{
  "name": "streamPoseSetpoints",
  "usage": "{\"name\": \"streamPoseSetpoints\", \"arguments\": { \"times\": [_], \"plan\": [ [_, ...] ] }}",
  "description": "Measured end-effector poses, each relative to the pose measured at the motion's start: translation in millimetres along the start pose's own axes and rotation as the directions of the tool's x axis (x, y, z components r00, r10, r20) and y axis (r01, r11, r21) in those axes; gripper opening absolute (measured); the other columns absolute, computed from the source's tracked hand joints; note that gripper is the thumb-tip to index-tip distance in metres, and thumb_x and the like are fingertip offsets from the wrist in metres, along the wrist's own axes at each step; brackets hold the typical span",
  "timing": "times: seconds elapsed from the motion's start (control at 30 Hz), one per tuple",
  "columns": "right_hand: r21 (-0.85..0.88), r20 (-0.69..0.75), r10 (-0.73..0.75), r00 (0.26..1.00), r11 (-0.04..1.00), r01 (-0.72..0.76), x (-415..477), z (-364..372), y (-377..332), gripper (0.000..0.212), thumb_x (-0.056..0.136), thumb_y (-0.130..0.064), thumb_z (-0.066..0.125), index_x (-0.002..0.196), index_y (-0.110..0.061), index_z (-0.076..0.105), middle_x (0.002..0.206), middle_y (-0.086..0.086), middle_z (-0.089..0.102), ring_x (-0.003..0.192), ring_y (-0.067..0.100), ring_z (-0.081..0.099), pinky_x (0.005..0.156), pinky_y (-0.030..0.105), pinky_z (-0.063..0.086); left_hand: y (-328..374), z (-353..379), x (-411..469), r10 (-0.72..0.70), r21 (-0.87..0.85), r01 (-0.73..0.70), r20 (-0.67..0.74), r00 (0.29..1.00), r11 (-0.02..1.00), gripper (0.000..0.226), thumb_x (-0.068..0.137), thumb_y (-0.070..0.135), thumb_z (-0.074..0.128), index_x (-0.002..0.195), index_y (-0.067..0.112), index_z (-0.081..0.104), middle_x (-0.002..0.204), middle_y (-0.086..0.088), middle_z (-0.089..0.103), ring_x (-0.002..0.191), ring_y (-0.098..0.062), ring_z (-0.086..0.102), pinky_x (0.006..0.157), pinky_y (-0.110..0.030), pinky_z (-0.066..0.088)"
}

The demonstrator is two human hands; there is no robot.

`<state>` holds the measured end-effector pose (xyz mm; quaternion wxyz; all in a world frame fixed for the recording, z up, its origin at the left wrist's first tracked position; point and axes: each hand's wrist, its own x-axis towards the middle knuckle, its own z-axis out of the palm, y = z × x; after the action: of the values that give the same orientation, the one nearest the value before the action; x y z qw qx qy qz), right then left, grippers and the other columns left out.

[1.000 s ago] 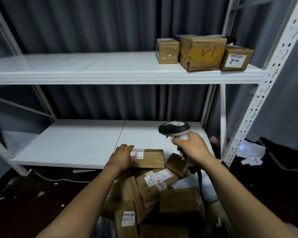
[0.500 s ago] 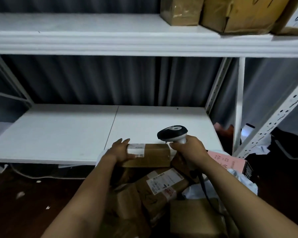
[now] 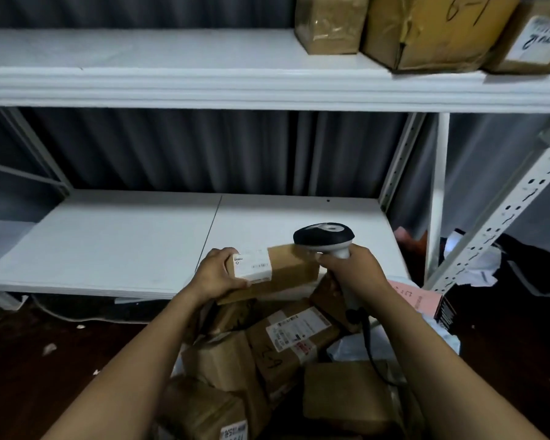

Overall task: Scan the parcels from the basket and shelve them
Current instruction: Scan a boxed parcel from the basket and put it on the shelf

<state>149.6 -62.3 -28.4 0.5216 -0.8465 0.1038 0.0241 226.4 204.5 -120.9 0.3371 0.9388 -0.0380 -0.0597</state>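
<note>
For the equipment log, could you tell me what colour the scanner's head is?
Scanner: black head with a pale patch on top, head view.

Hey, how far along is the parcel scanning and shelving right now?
Done: three boxes sit on the upper shelf. In hand: the left hand holds a labelled parcel while the right hand grips the scanner over it. Left: shelving it, then the pile of parcels below.
</note>
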Motion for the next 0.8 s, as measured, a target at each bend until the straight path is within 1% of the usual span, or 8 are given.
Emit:
{"name": "streamPoseSetpoints", "arguments": {
  "times": [0.17,0.23,0.3,0.47,0.53,0.6,0.7,0.8],
  "plan": [
    [0.263,-0.067,-0.033,0.997,0.964,0.049,-45,-28,-12,0.011,0.089,-0.021,0.068,0.088,-0.01,0.066,0.066,0.002,0.067,0.054,0.009,0.062,0.053,0.02,0.053,49,-12,-66,-0.069,-0.333,0.016,-0.148,0.987,0.943,0.072,0.052,0.043,0.087,0.113,0.04,0.049,0.122,-0.001,0.051,0.11,-0.017,0.05,0.092,-0.034,0.049],
    [0.341,-0.13,-0.048,0.99,0.936,0.09,-61,-40,-15,0.008,0.087,-0.023,0.07,0.092,-0.021,0.065,0.085,-0.002,0.07,0.078,0.012,0.067,0.072,0.027,0.058,67,-13,-93,-0.076,-0.335,0.015,-0.17,0.983,0.942,0.077,0.046,0.051,0.084,0.113,0.044,0.048,0.124,0.001,0.051,0.113,-0.017,0.05,0.095,-0.04,0.05],
    [0.395,-0.178,-0.058,0.982,0.91,0.126,-77,-51,-16,0.017,0.086,-0.025,0.071,0.102,-0.024,0.064,0.098,-0.007,0.067,0.094,0.013,0.063,0.087,0.035,0.053,87,-13,-120,-0.068,-0.305,0.007,-0.19,0.98,0.952,0.074,0.055,0.04,0.088,0.117,0.043,0.048,0.123,0.003,0.048,0.118,-0.018,0.046,0.099,-0.04,0.046],
    [0.478,-0.198,-0.067,0.978,0.864,0.156,-109,-69,-14,0.023,0.08,-0.032,0.077,0.1,-0.027,0.067,0.099,0.0,0.072,0.097,0.028,0.066,0.092,0.049,0.053,119,-7,-166,-0.025,-0.205,-0.025,-0.238,0.971,0.978,0.076,0.068,0.033,0.085,0.128,0.044,0.04,0.143,0.003,0.036,0.13,-0.019,0.037,0.099,-0.037,0.043],
    [0.505,-0.219,-0.056,0.974,0.847,0.162,-119,-76,-10,0.017,0.082,-0.029,0.075,0.096,-0.026,0.065,0.093,-0.002,0.07,0.089,0.019,0.066,0.083,0.038,0.055,127,-5,-177,-0.049,-0.319,-0.04,-0.267,0.962,0.947,0.079,0.07,0.034,0.084,0.133,0.041,0.036,0.135,0.005,0.042,0.122,-0.017,0.044,0.092,-0.034,0.047],
    [0.579,-0.258,-0.027,0.966,0.796,0.177,-128,-83,-7,0.01,0.086,-0.02,0.072,0.093,-0.024,0.066,0.088,-0.002,0.071,0.078,0.01,0.067,0.072,0.026,0.053,135,-4,-186,-0.168,-0.521,0.014,-0.251,0.953,0.853,0.088,0.072,0.045,0.079,0.144,0.032,0.03,0.131,0.006,0.045,0.118,-0.016,0.048,0.093,-0.034,0.047],
    [0.702,-0.264,0.025,0.964,0.69,0.174,-140,-88,-3,0.013,0.085,-0.018,0.071,0.098,-0.016,0.068,0.086,-0.001,0.075,0.083,0.014,0.07,0.08,0.034,0.055,142,1,-194,-0.282,-0.821,0.083,-0.098,0.954,0.564,0.103,0.06,0.073,0.07,0.144,0.023,0.039,0.135,-0.003,0.056,0.116,-0.019,0.058,0.096,-0.041,0.051],
    [0.741,-0.293,0.067,0.954,0.646,0.183,-150,-90,-3,0.025,0.084,-0.02,0.072,0.107,-0.013,0.067,0.097,0.002,0.073,0.094,0.019,0.068,0.087,0.039,0.053,157,2,-207,-0.259,-0.933,0.116,0.025,0.966,0.341,0.049,0.091,0.05,0.052,0.133,0.025,0.048,0.116,-0.006,0.067,0.105,-0.022,0.065,0.078,-0.035,0.057]
  ]
}}
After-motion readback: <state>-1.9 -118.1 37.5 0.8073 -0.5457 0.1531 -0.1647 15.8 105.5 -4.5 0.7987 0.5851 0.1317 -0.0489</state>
